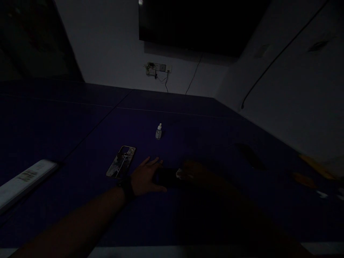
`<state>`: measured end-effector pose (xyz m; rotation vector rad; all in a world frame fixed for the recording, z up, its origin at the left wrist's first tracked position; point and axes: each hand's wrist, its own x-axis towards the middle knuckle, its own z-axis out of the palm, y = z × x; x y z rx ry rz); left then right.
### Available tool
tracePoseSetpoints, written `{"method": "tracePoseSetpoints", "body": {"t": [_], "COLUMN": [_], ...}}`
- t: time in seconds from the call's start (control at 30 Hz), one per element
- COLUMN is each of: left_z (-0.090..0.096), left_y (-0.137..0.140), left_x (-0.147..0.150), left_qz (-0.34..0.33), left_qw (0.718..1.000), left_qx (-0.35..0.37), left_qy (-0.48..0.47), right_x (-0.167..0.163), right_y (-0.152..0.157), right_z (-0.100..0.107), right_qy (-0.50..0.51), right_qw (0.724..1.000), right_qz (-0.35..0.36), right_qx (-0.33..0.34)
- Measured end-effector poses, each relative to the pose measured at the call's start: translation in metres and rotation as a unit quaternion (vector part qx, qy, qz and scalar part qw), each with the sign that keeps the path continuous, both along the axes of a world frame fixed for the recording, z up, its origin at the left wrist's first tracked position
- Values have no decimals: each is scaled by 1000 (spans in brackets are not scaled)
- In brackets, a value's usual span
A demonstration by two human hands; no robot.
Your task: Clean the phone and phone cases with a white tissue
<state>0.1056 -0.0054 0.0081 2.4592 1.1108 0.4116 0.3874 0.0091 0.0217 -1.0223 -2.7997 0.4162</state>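
Along the near edge of the dark blue, flat surface (88,215) runs a pale strip (134,252), and both forearms reach in over it. The left hand (145,178), with a black band (127,189) round its wrist, lies with fingers spread and thumb parted from them. Between thumb and fingers sits the left end of a flat, black, rectangular object (167,177); whether the hand presses on it, I cannot tell. The right hand (195,171), deep in shadow, is closed on a small crumpled white piece (180,174) over the right part of that object, so the two hands are apart, one at each end.

Well to the left rests a long white box (29,181) with faint printing. Just beside the left hand lies a phone case (122,163) with a dark and pale pattern and a camera cutout. Off to the right are a white scrap (321,194), an orange object (303,179), a yellow object (317,167) and a dark flat shape (250,156), all dim.

Farther out, a small clear bottle with a white dropper top (158,132) stands upright. Beyond it, sockets with cables (162,67) sit on the pale wall (107,46), beneath a large black screen (193,25).
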Motion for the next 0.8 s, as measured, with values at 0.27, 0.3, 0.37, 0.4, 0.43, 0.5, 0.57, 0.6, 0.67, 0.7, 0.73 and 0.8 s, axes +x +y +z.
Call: {"method": "tracePoseSetpoints", "body": {"t": [0.27,0.3,0.37,0.4,0.43,0.5,0.57,0.6,0.67,0.7,0.73,0.8], "left_z": [-1,-2,-2,-2,-2,-1,0,0,1,1,1,1], "left_y": [0,0,0,0,0,0,-1,-1,-1,-1,-1,0], "left_x": [-2,-2,-2,-2,-2,-1,-1,-1,-1,-1,-1,-1], "left_qz": [-10,-10,-10,-9,-8,-6,-3,-2,-2,-2,-3,-5], "left_qw": [1000,1000,1000,1000,1000,1000,1000,1000,1000,1000,1000,1000], "left_qx": [8,9,9,8,7,5,4,4,5,7,10,14], "left_qy": [-4,-6,-8,-8,-8,-10,-11,-9,-6,-5,-4,2], "right_x": [-73,-67,-45,-31,-15,15,38,44,45,40,32,8], "right_y": [10,10,7,4,1,-7,-15,-19,-22,-23,-22,-18], "right_z": [-4,-5,-7,-8,-8,-6,-2,-1,1,1,0,-1], "right_qy": [45,37,12,1,-3,8,14,15,11,7,3,0], "right_qw": [993,994,998,1000,1000,999,996,995,995,996,997,999], "right_qz": [99,89,52,27,7,-42,-67,-75,-76,-69,-57,-21], "right_qx": [54,48,24,10,-8,-33,-54,-62,-65,-60,-51,-24]}}
